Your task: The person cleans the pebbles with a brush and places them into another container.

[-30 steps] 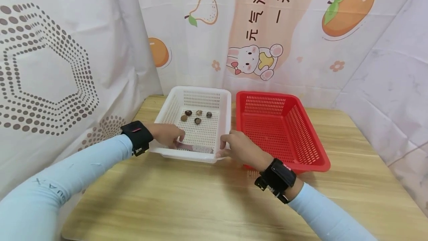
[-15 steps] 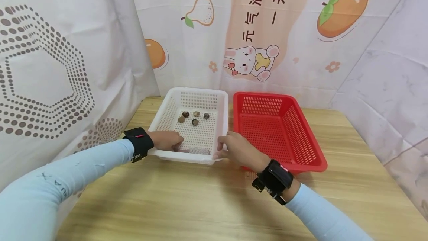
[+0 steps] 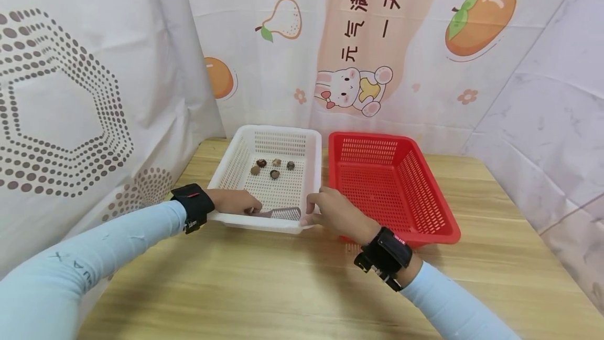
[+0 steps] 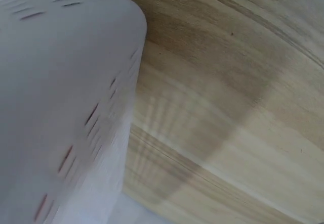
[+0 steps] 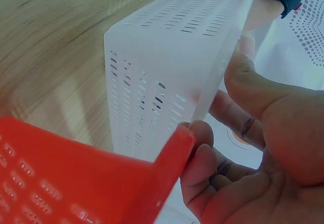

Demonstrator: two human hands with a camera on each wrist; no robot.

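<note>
A comb (image 3: 279, 214) is lying inside the white basket (image 3: 288, 193), just beside the near wall, its long axis running left to right. Its handle end is pointing into the left hand (image 3: 232, 201), whose bent fingers are gripping it; the toothed head is reaching toward the right hand (image 3: 337, 213), so the left hand is the nearer. The right hand is pinching the basket's rim near its front right corner. Farther back in the same basket, five small brownish things (image 3: 274, 174) are sitting well apart from the comb. The red basket (image 3: 415, 198) is standing just to the right. The right wrist view is showing the thumb-and-finger pinch closely, while the left wrist view is showing only the white basket's outside and the table (image 4: 228, 107), neither fingers nor comb.
</note>
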